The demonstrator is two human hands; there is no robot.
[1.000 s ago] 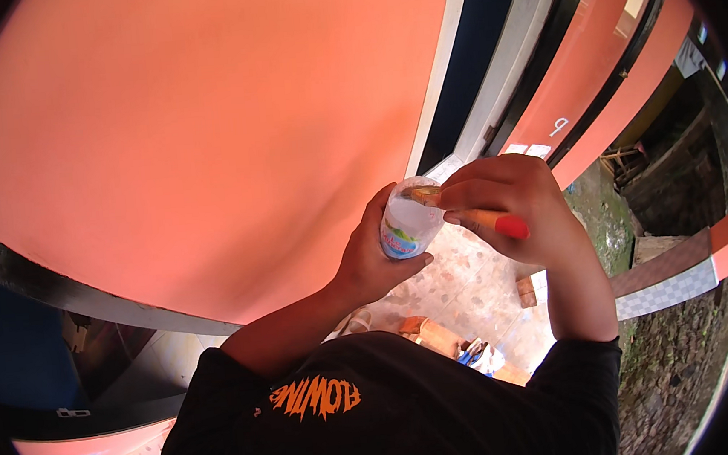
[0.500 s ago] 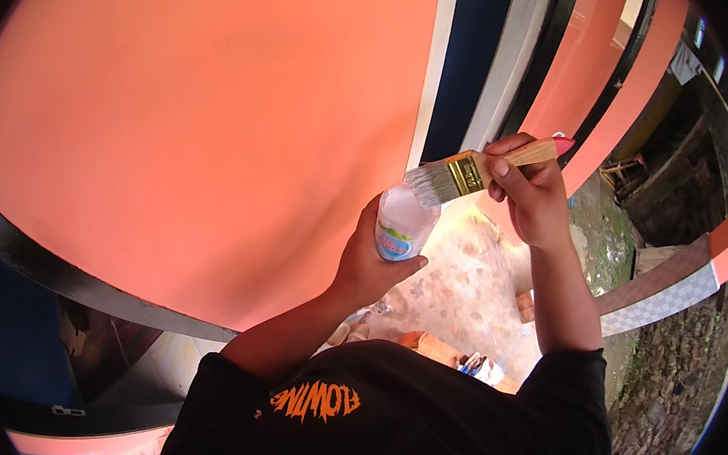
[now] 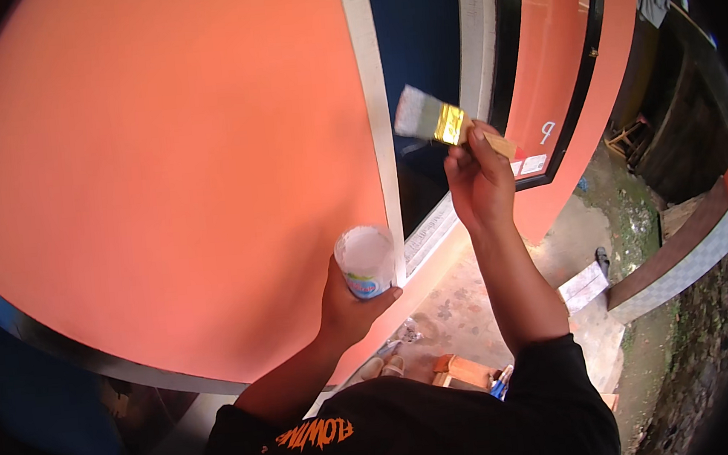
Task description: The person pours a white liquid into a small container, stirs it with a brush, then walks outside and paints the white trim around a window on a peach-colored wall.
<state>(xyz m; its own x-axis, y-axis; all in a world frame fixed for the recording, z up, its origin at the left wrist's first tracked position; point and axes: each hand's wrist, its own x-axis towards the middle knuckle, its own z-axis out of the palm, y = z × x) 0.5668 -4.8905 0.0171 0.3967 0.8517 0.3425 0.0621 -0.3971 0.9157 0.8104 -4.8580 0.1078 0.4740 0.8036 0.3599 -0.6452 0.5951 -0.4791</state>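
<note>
We hold a small cup (image 3: 366,260) of white paint in our left hand (image 3: 346,307), fingers wrapped round its side, close against the orange wall (image 3: 163,175). Our right hand (image 3: 477,186) is closed on the wooden handle of a flat brush (image 3: 437,124), raised above the cup, its pale bristles beside the white trim (image 3: 372,116) and the dark blue panel (image 3: 418,43).

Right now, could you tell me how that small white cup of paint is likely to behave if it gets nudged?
The cup is open-topped and looks full of white paint, so a nudge would probably slop some out. It looks like thin plastic, likely light and squeezable. The left hand holds only its lower part, so it may tip easily.
</note>
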